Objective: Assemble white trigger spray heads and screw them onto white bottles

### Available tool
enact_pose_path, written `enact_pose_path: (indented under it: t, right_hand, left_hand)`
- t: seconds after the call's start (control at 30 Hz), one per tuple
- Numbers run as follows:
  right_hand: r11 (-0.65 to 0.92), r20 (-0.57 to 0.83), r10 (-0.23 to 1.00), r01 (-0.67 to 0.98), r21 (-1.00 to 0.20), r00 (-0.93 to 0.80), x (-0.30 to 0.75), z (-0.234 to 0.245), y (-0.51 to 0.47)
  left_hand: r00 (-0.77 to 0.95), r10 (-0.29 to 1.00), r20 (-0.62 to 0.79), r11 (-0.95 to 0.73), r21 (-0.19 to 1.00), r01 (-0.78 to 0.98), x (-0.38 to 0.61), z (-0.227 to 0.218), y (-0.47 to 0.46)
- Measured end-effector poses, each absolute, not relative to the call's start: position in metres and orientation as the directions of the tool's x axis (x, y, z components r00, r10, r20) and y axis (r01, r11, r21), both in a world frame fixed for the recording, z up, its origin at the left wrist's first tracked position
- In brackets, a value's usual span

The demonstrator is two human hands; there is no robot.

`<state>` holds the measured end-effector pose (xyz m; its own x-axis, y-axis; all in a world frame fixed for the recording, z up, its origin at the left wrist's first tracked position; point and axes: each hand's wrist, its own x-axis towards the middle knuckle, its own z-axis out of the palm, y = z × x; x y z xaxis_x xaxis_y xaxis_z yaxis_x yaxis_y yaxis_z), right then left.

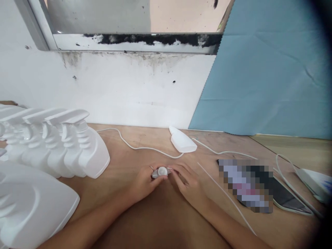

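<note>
My left hand (145, 181) is closed around a small grey piece with a round whitish top (162, 171), held low over the wooden table. A thin ring-like band shows at its index finger. My right hand (188, 183) is beside it, thumb and index finger pinched together at the piece's right side. A thin pale sliver shows at those fingertips; what it is I cannot make out. Just beyond the hands, a white block with a cord at each end (183, 140) lies on the table.
White bust-shaped display stands (88, 152) are lined up at left, with another large white form (38, 204) nearer me. At right lie a phone with a blurred screen (243, 186), a dark phone (290, 199) and white cables (228, 197). A blue cloth (264, 69) hangs on the wall.
</note>
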<state>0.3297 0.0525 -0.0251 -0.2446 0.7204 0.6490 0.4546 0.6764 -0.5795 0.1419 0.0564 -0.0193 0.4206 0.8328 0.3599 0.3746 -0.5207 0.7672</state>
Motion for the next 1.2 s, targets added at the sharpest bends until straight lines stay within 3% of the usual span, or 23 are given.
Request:
enact_pose_path:
  t: [0.17, 0.47, 0.67, 0.93, 1.2]
  right_hand:
    - [0.741, 0.719, 0.624, 0.523, -0.422, -0.305, 0.334, -0.028, 0.053]
    - [0.8, 0.701, 0.55, 0.527, -0.287, -0.453, 0.332, -0.023, 0.055]
    - [0.848, 0.698, 0.502, 0.45, -0.281, -0.51, 0.329, -0.019, 0.052]
    - [0.799, 0.64, 0.591, 0.468, -0.378, -0.491, 0.33, -0.021, 0.051]
    - [0.792, 0.606, 0.604, 0.47, -0.39, -0.517, 0.329, -0.02, 0.051]
  left_hand:
    - [0.438, 0.844, 0.31, -0.444, 0.861, 0.246, 0.143, -0.017, 0.056]
    - [0.455, 0.82, 0.349, -0.487, 0.842, 0.232, 0.145, -0.006, 0.043]
    - [0.48, 0.817, 0.318, -0.462, 0.861, 0.216, 0.146, -0.02, 0.055]
    - [0.489, 0.814, 0.313, -0.465, 0.856, 0.226, 0.146, -0.021, 0.055]
    - [0.412, 0.836, 0.364, -0.504, 0.806, 0.311, 0.145, -0.026, 0.055]
